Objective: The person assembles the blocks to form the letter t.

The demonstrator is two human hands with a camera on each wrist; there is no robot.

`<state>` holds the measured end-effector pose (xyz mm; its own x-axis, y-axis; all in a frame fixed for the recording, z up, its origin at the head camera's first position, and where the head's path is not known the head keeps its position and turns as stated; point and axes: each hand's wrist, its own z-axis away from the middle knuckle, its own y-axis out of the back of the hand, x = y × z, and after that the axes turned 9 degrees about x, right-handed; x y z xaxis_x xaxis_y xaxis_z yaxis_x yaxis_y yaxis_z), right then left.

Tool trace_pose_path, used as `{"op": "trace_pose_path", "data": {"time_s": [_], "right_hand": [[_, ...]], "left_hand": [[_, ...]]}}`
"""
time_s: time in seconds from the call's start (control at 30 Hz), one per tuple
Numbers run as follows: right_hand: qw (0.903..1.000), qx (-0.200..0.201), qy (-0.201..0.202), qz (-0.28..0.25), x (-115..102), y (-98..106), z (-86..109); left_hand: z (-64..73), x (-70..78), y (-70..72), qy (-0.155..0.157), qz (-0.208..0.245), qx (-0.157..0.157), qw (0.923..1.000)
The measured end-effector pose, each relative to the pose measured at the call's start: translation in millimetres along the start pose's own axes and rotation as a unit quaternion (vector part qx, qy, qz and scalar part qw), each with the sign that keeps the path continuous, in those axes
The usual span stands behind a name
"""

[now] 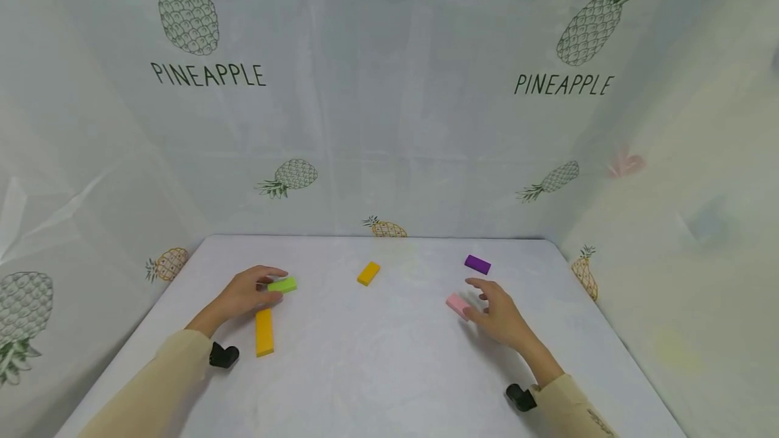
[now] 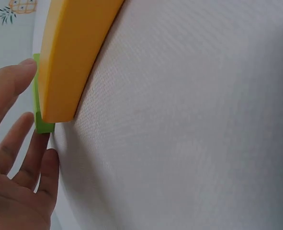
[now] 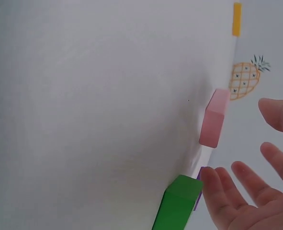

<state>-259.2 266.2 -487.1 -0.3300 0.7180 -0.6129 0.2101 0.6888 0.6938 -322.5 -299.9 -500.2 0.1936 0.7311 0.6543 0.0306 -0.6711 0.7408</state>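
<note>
On the white tabletop, a light green block (image 1: 282, 285) lies between the spread thumb and forefinger of my left hand (image 1: 246, 291). The left wrist view shows the fingers loosely extended around its ends, without a clear pinch. Closer to me lies a long yellow block (image 1: 264, 332), which partly covers the light green block in the left wrist view. My right hand (image 1: 500, 313) hovers by a pink block (image 1: 458, 305), thumb and fingers apart; the right wrist view shows a gap to the pink block (image 3: 215, 118). Also near that hand is a dark green block (image 3: 177, 203), hidden in the head view.
A shorter yellow block (image 1: 368, 274) lies toward the back middle of the table. Beyond the right hand sits a purple block (image 1: 477, 264). A pineapple-print curtain (image 1: 389, 120) hangs behind the table's back edge and along both sides.
</note>
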Motion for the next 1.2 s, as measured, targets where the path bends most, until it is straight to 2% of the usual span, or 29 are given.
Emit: {"op": "trace_pose_path", "data": {"time_s": [0.53,0.73,0.87,1.2], "right_hand": [[0.9998,-0.007,-0.018,0.001,0.1,-6.4,-3.0],[0.9992,-0.017,-0.034,0.015,-0.1,-8.6,-2.7],[0.9986,-0.025,-0.044,0.015,-2.1,-9.4,-3.2],[0.9985,-0.028,-0.044,0.018,-3.5,-8.3,-3.6]], "left_hand": [[-6.4,-7.8,-3.7,-0.018,-0.005,0.006,0.9998],[-5.7,-7.0,-4.7,-0.01,-0.006,0.0,0.9999],[-4.1,-4.3,-3.9,-0.018,-0.011,-0.004,0.9998],[-2.8,-3.6,-4.7,-0.024,-0.012,0.001,0.9997]]}}
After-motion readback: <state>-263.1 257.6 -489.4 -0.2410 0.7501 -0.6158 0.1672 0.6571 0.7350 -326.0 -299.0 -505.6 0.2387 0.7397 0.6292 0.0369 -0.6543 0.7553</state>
